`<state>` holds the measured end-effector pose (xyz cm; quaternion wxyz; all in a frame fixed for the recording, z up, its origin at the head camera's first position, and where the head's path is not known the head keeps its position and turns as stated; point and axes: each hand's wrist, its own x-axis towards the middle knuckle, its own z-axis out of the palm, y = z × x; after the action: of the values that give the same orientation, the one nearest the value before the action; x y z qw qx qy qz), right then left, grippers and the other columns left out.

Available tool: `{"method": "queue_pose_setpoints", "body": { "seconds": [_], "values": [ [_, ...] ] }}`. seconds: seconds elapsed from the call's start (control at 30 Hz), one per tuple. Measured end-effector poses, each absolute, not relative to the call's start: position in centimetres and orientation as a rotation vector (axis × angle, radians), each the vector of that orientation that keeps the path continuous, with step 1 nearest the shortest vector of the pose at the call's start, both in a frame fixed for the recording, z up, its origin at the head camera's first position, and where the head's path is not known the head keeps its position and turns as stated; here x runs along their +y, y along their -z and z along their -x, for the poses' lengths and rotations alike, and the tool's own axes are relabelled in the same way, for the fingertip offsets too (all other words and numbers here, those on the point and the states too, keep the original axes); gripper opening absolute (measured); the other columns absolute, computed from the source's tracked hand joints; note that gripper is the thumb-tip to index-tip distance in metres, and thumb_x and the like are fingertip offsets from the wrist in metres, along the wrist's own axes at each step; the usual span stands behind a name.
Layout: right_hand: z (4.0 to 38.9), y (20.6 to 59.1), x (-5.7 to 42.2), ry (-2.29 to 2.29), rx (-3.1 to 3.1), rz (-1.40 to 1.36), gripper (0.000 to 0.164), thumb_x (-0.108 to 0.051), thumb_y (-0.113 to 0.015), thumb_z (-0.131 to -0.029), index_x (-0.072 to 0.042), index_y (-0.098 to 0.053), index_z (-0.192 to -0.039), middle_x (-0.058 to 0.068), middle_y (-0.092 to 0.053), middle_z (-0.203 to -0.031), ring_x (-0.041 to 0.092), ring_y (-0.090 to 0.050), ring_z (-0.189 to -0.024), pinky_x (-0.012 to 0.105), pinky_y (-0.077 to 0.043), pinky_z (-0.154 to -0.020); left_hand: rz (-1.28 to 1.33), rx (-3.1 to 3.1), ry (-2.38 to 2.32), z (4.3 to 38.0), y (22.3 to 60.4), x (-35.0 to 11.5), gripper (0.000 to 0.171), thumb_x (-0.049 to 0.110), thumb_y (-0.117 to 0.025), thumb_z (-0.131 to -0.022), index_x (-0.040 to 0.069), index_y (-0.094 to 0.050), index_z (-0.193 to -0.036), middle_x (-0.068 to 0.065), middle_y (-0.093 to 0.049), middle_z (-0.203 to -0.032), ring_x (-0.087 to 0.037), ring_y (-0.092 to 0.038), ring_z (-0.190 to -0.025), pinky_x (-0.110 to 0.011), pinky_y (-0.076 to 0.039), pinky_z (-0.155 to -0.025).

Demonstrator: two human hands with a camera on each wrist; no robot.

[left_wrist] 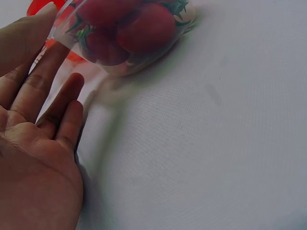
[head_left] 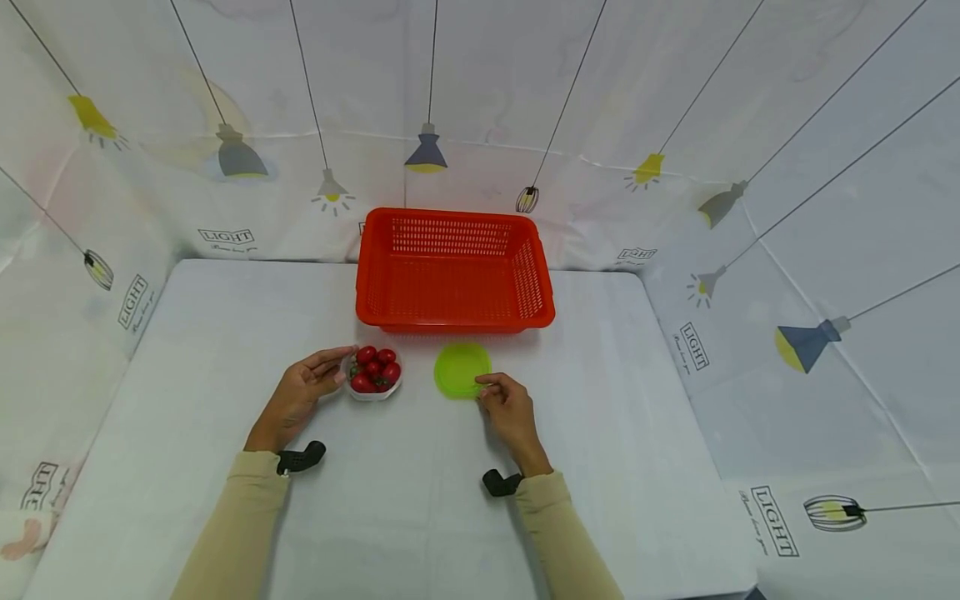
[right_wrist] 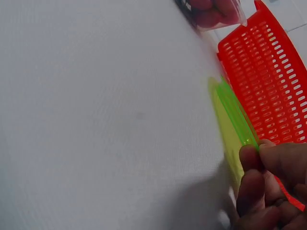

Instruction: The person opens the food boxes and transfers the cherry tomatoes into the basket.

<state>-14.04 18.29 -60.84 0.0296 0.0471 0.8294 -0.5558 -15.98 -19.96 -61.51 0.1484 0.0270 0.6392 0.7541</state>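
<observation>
My left hand [head_left: 300, 390] holds the left side of a small clear plastic tub [head_left: 372, 397], thumb and fingertips against its wall. Red tomatoes [head_left: 365, 369] with green stems fill the tub; they show close up in the left wrist view, where the ring and little fingers [left_wrist: 72, 120] are stretched out below it. To the right, my right hand [head_left: 512, 415] pinches the near right edge of a round, bright green lid [head_left: 461, 369] between thumb and fingertips. Seen edge-on in the right wrist view, the lid [right_wrist: 237, 115] stands close over the tabletop.
Just beyond the tub and lid stands a red perforated plastic basket [head_left: 454, 321], its inside bare. White cloth covers the table [head_left: 420, 517]. Wall sheets printed with lamps [head_left: 427, 150] rise behind the table and on both sides.
</observation>
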Motion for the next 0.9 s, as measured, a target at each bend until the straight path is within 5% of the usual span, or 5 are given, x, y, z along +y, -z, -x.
{"method": "queue_pose_setpoints", "body": {
  "seconds": [0.43, 0.9],
  "values": [
    [14.4, 61.0, 18.2, 1.330, 2.853, -0.159, 0.023, -0.012, -0.076, -0.097, -0.015, -0.069, -0.119, 0.002, -0.074, -0.086, 0.015, -0.059, -0.077, 0.029, -0.045, -0.068, -0.112, 1.881, -2.151, 15.9, 61.5, -19.9, 0.055, 0.012, -0.067, -0.106, 0.003, -0.049, -0.157, -0.013, -0.049, -0.165, -0.019, -0.041, -0.155, -0.009, -0.042, -0.113],
    [14.6, 59.7, 16.6, 1.495, 2.921, -0.094, 0.018, -0.021, -0.083, -0.093, -0.016, -0.073, -0.107, 0.000, -0.073, -0.081, 0.016, -0.059, -0.067, 0.027, -0.046, -0.059, -0.091, 1.878, -2.155, 15.8, 61.4, -19.8, 0.055, 0.013, -0.069, -0.105, 0.004, -0.050, -0.156, -0.014, -0.049, -0.165, -0.023, -0.039, -0.156, -0.009, -0.043, -0.113]
  ]
}}
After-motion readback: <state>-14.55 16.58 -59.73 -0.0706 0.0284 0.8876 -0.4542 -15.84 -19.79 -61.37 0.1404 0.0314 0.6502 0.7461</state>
